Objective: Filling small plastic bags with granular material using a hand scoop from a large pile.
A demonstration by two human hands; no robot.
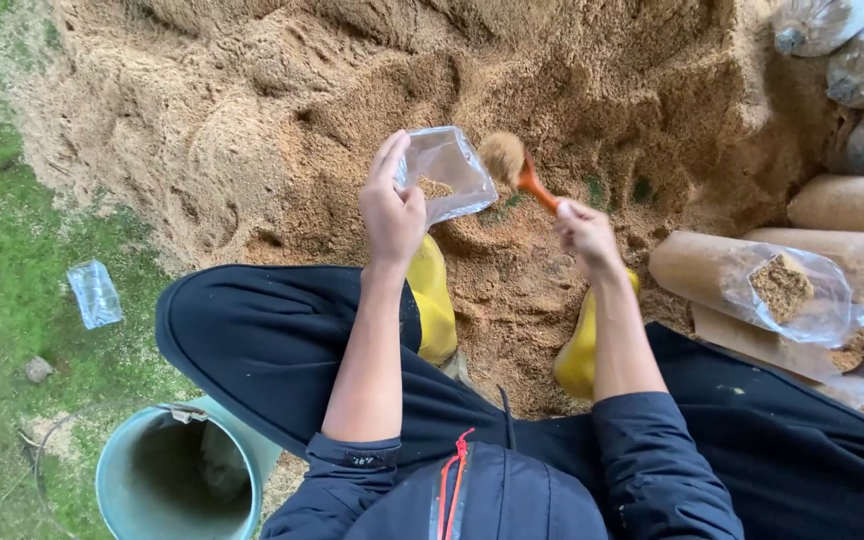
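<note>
- The left hand (392, 210) pinches the near edge of a clear plastic bag (447, 172) and holds it up over the sawdust pile (282, 100). The bag's mouth faces right, and a little sawdust sits inside.
- The right hand (585, 233) grips the handle of an orange scoop (518, 168). The scoop is heaped with sawdust.
- The scoop's handle slants from the right hand up and left. Its full end is just beside the bag's open mouth, so the bag lies to the left of the scoop.
- Nothing stands between the scoop and the bag.
- Two yellow boots (432, 300) stand in the sawdust below the hands.
- Filled bags (752, 280) lie stacked at the right edge of the pile.
- A green bucket (177, 470) stands on the grass at bottom left, with an empty clear bag (95, 293) lying flat nearby.
</note>
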